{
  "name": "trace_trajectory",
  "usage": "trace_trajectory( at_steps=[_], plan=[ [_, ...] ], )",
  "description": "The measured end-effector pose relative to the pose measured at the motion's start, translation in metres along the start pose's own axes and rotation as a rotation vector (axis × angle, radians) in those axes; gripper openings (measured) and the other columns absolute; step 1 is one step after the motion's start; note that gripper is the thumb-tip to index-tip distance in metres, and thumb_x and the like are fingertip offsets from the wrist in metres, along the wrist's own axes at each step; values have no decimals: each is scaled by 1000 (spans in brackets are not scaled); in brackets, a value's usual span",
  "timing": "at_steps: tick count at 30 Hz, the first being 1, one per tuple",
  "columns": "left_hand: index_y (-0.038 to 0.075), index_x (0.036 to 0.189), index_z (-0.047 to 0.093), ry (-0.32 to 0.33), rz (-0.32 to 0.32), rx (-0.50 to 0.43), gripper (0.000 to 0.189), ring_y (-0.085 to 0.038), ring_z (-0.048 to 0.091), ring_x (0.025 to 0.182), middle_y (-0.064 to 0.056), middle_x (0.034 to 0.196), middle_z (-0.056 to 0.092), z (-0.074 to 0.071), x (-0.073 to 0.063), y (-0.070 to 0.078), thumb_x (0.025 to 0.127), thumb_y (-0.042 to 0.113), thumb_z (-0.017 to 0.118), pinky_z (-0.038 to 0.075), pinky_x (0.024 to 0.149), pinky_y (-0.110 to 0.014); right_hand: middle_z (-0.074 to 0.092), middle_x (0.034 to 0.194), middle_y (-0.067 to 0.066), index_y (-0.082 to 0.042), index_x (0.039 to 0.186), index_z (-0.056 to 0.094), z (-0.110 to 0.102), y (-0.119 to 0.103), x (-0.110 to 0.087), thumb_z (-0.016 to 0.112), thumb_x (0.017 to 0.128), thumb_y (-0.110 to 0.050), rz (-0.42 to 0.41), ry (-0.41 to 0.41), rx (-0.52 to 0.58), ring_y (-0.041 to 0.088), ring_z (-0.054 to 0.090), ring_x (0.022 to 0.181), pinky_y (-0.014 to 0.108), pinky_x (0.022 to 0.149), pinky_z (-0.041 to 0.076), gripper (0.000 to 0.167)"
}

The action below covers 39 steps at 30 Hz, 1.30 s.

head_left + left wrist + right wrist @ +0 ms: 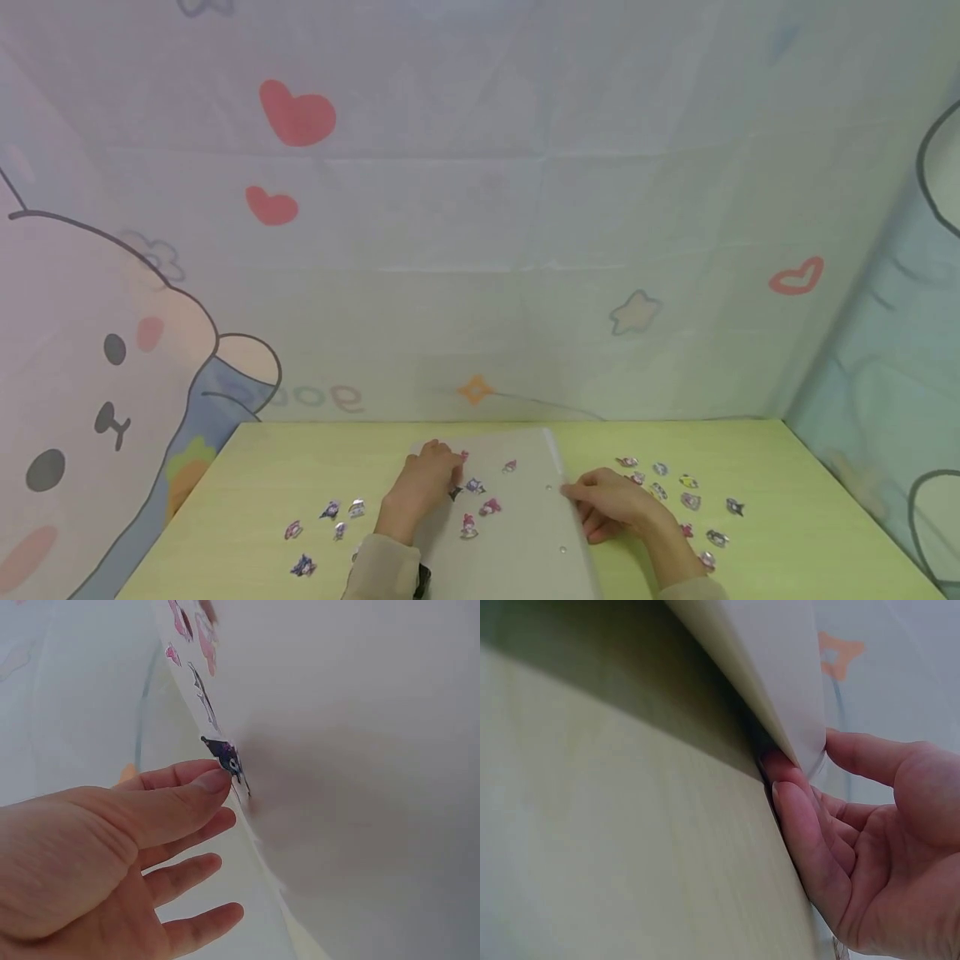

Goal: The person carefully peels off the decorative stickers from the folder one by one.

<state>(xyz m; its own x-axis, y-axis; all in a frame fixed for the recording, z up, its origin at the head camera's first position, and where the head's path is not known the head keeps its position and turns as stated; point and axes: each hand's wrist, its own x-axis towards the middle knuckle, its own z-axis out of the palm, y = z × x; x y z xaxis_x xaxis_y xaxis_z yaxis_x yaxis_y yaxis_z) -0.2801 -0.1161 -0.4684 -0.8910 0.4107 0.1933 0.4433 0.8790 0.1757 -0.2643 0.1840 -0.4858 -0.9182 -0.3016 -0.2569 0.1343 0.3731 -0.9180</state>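
A large white flat board (525,542), folder-like with small round dots along its right edge, lies in front of me. Several small cartoon stickers, among them a pink one (468,526) and a purple one (475,485), are on its upper left part. My left hand (426,487) is over the board's left side; its thumb and index finger pinch a dark cartoon sticker (227,759) close to the white surface, other fingers spread. At the right edge, my right hand (615,504) grips the board, thumb (866,756) on the upper face and fingers tucked beneath the edge.
Loose stickers lie on the pale yellow table (787,500): one group, with a purple-blue sticker (303,566), left of the board, another, with a dark sticker (735,506), on the right. A printed cloth (480,208) hangs behind the table.
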Motion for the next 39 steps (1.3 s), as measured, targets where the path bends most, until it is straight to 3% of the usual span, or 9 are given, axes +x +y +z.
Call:
trace_trajectory(
  at_steps=[8, 15, 20, 25, 29, 33, 36, 39],
  plan=[
    [13, 76, 65, -7, -29, -25, 18, -39, 51, 119, -8, 97, 63, 1, 1, 1, 86, -2, 70, 46, 88, -57, 60, 72, 10, -1, 88, 61, -1, 2, 2, 61, 97, -30, 0, 1, -3, 12, 58, 50, 28, 50, 54, 31],
    [12, 80, 67, 9, -11, -13, 16, -29, 55, 97, -4, 90, 60, -2, 0, 1, 85, -2, 71, 48, 77, -49, 60, 71, 10, 0, 88, 61, -1, -1, 0, 60, 98, -29, -3, 0, -3, 11, 57, 50, 27, 50, 54, 31],
    [12, 78, 63, -4, -14, -8, 20, -27, 54, 95, -1, 86, 55, -4, 0, 1, 85, -5, 69, 47, 76, -47, 60, 71, 10, 0, 88, 61, -1, -1, 0, 60, 97, -29, 0, -2, 1, 11, 57, 50, 27, 50, 54, 31],
    [12, 77, 61, -23, -22, -5, 20, -28, 53, 103, -1, 88, 54, -9, 0, 3, 88, -4, 65, 47, 78, -48, 59, 71, 9, -1, 88, 61, 0, 0, 1, 60, 97, -30, 8, -1, -1, 11, 57, 50, 28, 51, 54, 31],
    [11, 76, 54, 11, 1, -40, 22, -29, 52, 111, -3, 94, 55, -15, 0, 5, 94, 1, 60, 46, 81, -49, 59, 71, 9, 0, 88, 61, 1, 0, 2, 60, 97, -30, 0, -2, 2, 11, 57, 50, 27, 50, 54, 31],
    [12, 76, 53, 23, 21, -78, 23, -28, 52, 106, -4, 98, 56, -25, -2, 9, 96, 4, 60, 45, 80, -49, 60, 72, 10, 1, 92, 62, 1, -1, 2, 60, 97, -30, -8, -2, 1, 11, 57, 50, 27, 50, 54, 31],
    [11, 80, 58, 16, 7, -100, 16, -30, 53, 107, -8, 107, 58, -29, -6, 9, 93, 7, 65, 47, 83, -49, 60, 73, 11, 1, 94, 62, 0, 0, 1, 60, 97, -30, -9, 1, -3, 12, 57, 51, 28, 51, 54, 31],
    [13, 80, 60, 6, 9, -97, 15, -35, 50, 119, -9, 114, 59, -29, -11, 5, 90, 10, 71, 46, 91, -53, 61, 73, 11, 0, 94, 62, 0, 1, 1, 60, 97, -30, -9, 4, -12, 12, 58, 51, 29, 52, 55, 31]
  ],
)
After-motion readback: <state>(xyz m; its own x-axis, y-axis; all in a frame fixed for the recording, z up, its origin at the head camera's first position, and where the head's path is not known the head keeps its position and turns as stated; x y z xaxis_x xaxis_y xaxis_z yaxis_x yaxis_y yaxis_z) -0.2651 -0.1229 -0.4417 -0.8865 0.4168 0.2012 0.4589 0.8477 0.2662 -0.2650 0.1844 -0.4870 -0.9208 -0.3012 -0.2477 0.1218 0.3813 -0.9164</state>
